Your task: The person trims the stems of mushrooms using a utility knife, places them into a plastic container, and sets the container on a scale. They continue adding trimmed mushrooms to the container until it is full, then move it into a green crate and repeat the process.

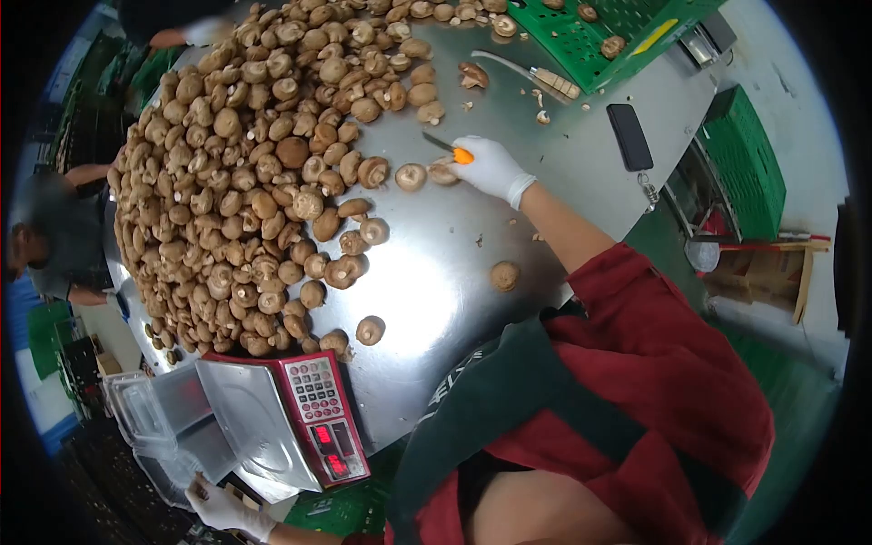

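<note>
My right hand (490, 169), in a white glove, is closed round the orange handle of a small knife (463, 155); its blade points up and left over the metal table. A shiitake mushroom (442, 173) lies right at that hand's fingertips, and another mushroom (411, 177) sits just beside it, underside up. At the bottom left, my gloved left hand (227, 510) has its fingers at the edge of a clear plastic container (186, 468), pinching it. A large heap of shiitake mushrooms (227, 191) spreads over the table left of my right hand.
A red digital scale (313, 391) with a metal pan stands by the heap. Near the green crate (627, 45) lie a wooden-handled curved knife (554, 84) and a phone (629, 136). Stray mushrooms and scraps dot the metal table (427, 272). Other people (64, 227) stand across the table.
</note>
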Tool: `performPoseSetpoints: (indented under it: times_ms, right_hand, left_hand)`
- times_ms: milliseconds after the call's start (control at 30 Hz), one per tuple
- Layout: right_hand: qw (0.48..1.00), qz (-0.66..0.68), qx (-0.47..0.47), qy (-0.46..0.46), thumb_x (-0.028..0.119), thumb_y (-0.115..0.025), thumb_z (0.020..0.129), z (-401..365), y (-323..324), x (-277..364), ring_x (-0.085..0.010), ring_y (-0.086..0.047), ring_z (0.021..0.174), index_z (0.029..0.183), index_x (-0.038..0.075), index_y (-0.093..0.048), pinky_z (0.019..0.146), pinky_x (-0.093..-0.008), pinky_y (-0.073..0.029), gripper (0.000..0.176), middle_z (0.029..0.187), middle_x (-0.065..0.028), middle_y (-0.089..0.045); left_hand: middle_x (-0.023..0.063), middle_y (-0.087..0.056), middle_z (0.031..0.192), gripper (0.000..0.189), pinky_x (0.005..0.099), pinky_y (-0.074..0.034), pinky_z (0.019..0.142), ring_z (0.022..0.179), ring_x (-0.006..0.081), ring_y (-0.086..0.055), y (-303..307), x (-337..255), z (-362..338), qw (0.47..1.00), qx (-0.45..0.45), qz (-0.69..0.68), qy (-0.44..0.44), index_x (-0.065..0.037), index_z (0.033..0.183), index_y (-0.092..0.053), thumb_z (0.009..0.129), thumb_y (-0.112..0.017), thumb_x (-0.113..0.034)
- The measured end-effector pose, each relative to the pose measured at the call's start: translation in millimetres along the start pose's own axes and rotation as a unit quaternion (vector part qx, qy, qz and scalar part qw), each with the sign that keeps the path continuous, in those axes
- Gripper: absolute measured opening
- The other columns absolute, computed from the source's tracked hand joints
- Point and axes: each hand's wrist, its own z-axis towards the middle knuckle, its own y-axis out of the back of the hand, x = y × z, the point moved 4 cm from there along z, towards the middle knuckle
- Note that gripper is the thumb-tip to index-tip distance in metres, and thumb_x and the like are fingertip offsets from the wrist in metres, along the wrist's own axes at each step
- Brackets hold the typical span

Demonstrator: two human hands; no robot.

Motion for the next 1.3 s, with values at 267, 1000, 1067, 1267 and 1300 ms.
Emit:
performPoseSetpoints:
  times_ms: [267,1000,1067,1267,1300]
  right_hand:
    - [0.992,0.118,0.038,-0.032,0.010,-0.062,0.088,-20,-7,47,-0.0111,-0.055,0.075,0.097,0.002,-0.065,0.070,-0.0265,-0.047,0.012,0.081,-0.0032,-0.063]
    - [0.945,0.144,0.169,0.242,0.025,-0.075,0.080,-106,-97,264,-0.0300,-0.063,0.061,0.097,0.004,-0.068,0.059,-0.0355,-0.050,0.027,0.069,-0.0172,-0.062]
    - [0.943,0.156,0.162,0.247,0.022,-0.073,0.081,-100,-94,263,-0.0241,-0.061,0.062,0.096,0.002,-0.067,0.060,-0.0332,-0.049,0.026,0.070,-0.0157,-0.061]
    - [0.950,0.211,0.174,0.152,0.015,-0.068,0.081,-78,-78,255,-0.0111,-0.056,0.064,0.088,-0.001,-0.062,0.059,-0.0278,-0.046,0.018,0.069,-0.0097,-0.058]
    - [0.951,0.223,0.170,0.134,0.015,-0.068,0.082,-74,-73,252,-0.0095,-0.055,0.064,0.087,-0.001,-0.061,0.059,-0.0274,-0.045,0.018,0.069,-0.0087,-0.058]
  left_hand:
    - [0.0046,-0.061,0.066,0.011,0.0268,-0.046,0.061,0.062,0.0123,-0.054,2,-62,-68,0.964,-0.026,-0.265,-0.006,-0.001,0.073,-0.064,0.074,-0.075,0.000]
    - [0.0012,-0.061,0.071,0.021,0.0203,-0.047,0.051,0.060,0.0055,-0.058,-13,-236,-135,0.735,0.254,-0.628,-0.025,-0.004,0.082,-0.054,0.078,-0.074,0.001]
    - [0.0050,-0.061,0.070,0.021,0.0213,-0.047,0.045,0.053,0.0090,-0.061,-18,-244,-136,0.730,0.267,-0.624,-0.080,-0.004,0.085,-0.051,0.082,-0.071,0.002]
    - [0.0024,-0.061,0.075,0.012,0.0206,-0.049,0.050,0.061,0.0061,-0.058,1,-255,-110,0.698,0.252,-0.668,-0.060,-0.003,0.087,-0.055,0.088,-0.067,-0.001]
    - [0.0018,-0.061,0.077,0.011,0.0206,-0.049,0.052,0.063,0.0058,-0.057,4,-249,-100,0.703,0.220,-0.674,-0.060,-0.002,0.087,-0.055,0.089,-0.066,-0.002]
